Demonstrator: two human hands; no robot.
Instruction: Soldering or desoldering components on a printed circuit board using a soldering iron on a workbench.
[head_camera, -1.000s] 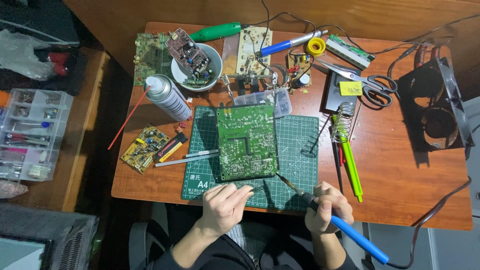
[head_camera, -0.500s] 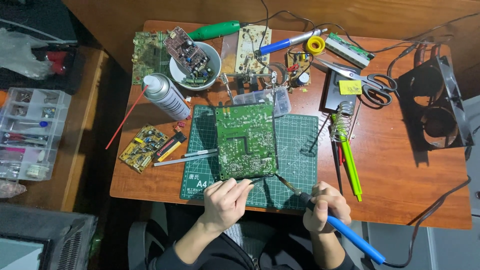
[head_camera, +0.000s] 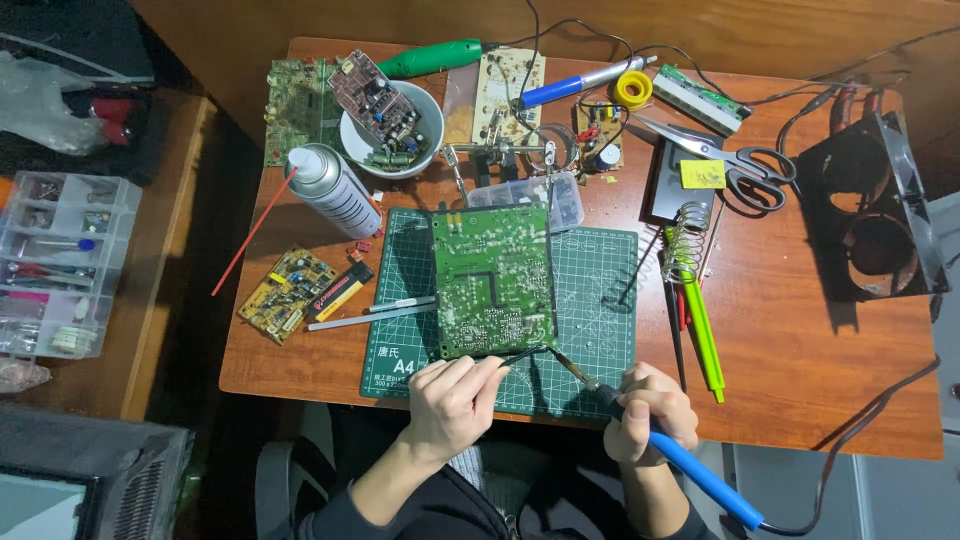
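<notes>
The green circuit board (head_camera: 492, 280) lies on the cutting mat (head_camera: 600, 300), its near edge close to both hands. The left hand (head_camera: 450, 400) pinches thin tweezers (head_camera: 518, 355) at that edge. The right hand (head_camera: 650, 410) grips the blue soldering iron (head_camera: 700, 472), whose tip meets the same edge. Bare table (head_camera: 820, 370) lies open to the right.

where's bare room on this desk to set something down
Bare wood lies right of the green pens, below the black fan frame, and at the front left corner below the yellow board. The back edge around the white bowl and scissors is crowded.
</notes>
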